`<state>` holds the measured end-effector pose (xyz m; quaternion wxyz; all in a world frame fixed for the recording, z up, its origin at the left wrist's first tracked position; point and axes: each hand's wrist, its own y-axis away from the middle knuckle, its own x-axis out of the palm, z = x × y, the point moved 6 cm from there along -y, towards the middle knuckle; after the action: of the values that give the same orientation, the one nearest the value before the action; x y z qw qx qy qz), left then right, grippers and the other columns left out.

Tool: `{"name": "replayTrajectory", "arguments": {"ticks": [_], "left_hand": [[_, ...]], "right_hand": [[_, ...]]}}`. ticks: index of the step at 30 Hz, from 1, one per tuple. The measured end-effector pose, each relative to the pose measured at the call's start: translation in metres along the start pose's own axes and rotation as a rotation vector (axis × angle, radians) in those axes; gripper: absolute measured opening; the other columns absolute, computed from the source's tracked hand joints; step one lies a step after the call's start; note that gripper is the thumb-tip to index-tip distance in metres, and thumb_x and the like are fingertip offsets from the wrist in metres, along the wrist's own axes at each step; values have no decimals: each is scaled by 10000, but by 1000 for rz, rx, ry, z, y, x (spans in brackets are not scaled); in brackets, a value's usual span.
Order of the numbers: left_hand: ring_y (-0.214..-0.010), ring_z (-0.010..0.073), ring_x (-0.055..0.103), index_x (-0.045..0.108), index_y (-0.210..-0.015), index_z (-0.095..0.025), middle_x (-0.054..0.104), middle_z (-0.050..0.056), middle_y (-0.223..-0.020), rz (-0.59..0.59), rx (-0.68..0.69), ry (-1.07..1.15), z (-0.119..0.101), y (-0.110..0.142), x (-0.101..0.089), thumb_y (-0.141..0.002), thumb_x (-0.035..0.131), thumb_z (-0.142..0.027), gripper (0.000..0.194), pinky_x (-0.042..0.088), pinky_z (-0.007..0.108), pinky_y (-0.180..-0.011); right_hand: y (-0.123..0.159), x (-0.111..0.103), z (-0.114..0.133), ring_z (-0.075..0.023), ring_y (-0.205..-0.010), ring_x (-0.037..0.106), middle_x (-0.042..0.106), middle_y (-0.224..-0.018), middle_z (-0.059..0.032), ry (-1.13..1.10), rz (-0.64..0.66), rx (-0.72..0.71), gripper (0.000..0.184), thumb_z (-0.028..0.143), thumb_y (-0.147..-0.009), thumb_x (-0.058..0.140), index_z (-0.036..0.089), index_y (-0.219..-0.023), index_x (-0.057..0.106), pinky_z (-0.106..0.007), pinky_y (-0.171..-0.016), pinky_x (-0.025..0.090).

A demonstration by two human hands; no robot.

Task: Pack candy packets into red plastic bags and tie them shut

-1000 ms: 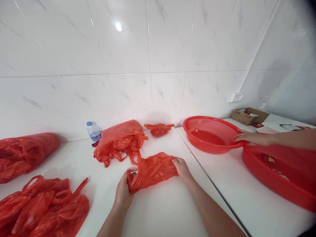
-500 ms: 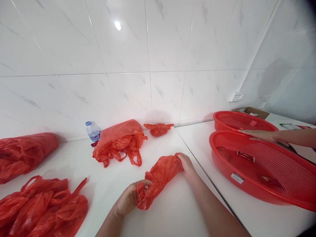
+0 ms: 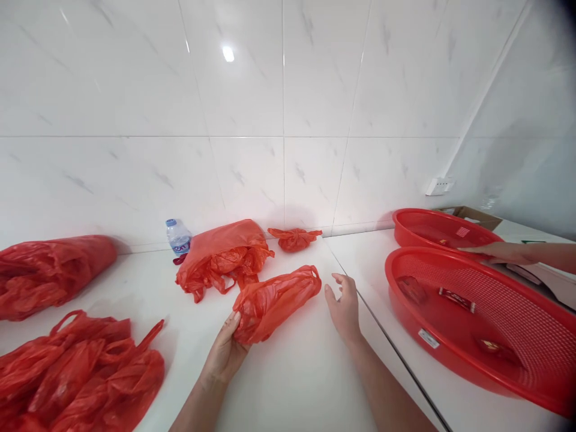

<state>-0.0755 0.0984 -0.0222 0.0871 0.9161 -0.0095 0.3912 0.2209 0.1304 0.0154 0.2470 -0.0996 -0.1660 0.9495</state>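
My left hand [image 3: 227,351] grips the lower left end of a red plastic bag [image 3: 275,306], thumb on top and fingers beneath. The bag stretches up and right, its handle loop at the far end. Just right of that loop, my right hand [image 3: 344,307] is apart from the bag, fingers slightly curled and spread, holding nothing. Behind the bag rests a folded bundle of red plastic bags [image 3: 225,252]. A small knotted red bag [image 3: 297,240] sits by the wall.
Loose red bags [image 3: 85,372] lie at the left, with a rolled red bundle [image 3: 58,273] behind. A water bottle [image 3: 179,237] stands by the wall. At the right, a red basket [image 3: 405,318] holds a few small packets; another red basket [image 3: 400,225] is behind, near another person's hand [image 3: 504,252].
My right hand has let go of the bag's far end and moved slightly right. My left hand has turned and lifted its end of the bag. The other person's hand has shifted slightly.
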Motion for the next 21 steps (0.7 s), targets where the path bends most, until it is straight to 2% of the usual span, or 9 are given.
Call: {"name": "replayTrajectory", "arguments": {"ticks": [3,5,7,9,12,14,17,19,21], "left_hand": [[-738,127,639,644,-866,-213,681,-6,-872,44,-34,-18,5,3,11,-732,712,-284,167,528,250,-680],[-747,142,640,645,-923,-205,677,20,-883,132,-80,-78,13,8,19,-756,690,-306,200,522,261,-676],[-755,154,636,643,-947,-190,671,43,-863,218,-129,-136,22,13,25,-770,676,-321,223,513,270,-684],[-733,151,628,641,-919,-182,660,44,-822,254,-154,-156,26,16,26,-756,692,-322,221,510,269,-677],[-714,130,622,620,-873,-214,653,17,-830,141,-75,-91,17,10,15,-742,705,-334,197,518,246,-653],[-708,109,617,603,-887,-240,653,-8,-852,13,34,-19,2,3,4,-754,689,-332,183,520,215,-635],[-719,99,609,594,-958,-243,648,-13,-898,-86,126,-3,-17,-5,-3,-765,659,-285,208,518,202,-636],[-775,120,612,582,-1025,-233,634,8,-966,-159,164,-105,-27,-4,-1,-779,625,-292,257,518,231,-662],[-866,146,602,554,-1085,-228,606,26,-1022,-374,329,-309,-43,9,-1,-791,602,-320,311,509,262,-711]], "right_hand": [[28,15,46,-239,-1042,515,572,-1055,-94,211,-8,-455,241,226,-816,518,208,-1054,558,-446,-915,416],[52,34,67,-228,-1038,523,581,-1055,-93,231,135,-642,239,172,-838,492,213,-1064,560,-429,-920,423],[71,54,77,-217,-992,548,604,-1020,-79,259,310,-725,225,154,-853,468,215,-1042,574,-412,-908,432],[79,70,71,-197,-858,582,634,-891,-51,320,457,-682,199,150,-869,429,213,-953,598,-371,-811,467],[72,79,41,-177,-664,587,645,-726,-21,458,578,-477,178,161,-842,450,213,-817,618,-298,-602,449],[64,76,24,-193,-673,599,668,-766,-34,523,571,-390,142,172,-779,522,216,-851,636,-291,-571,429],[55,68,14,-204,-690,598,674,-834,-56,567,509,-330,288,178,-682,599,223,-964,628,-281,-543,411],[53,66,13,-179,-626,572,662,-790,-45,594,512,-278,326,181,-638,621,229,-961,620,-259,-496,378],[53,66,14,-166,-612,557,649,-770,-33,620,552,-223,349,184,-614,629,232,-959,612,-249,-490,357]]}}
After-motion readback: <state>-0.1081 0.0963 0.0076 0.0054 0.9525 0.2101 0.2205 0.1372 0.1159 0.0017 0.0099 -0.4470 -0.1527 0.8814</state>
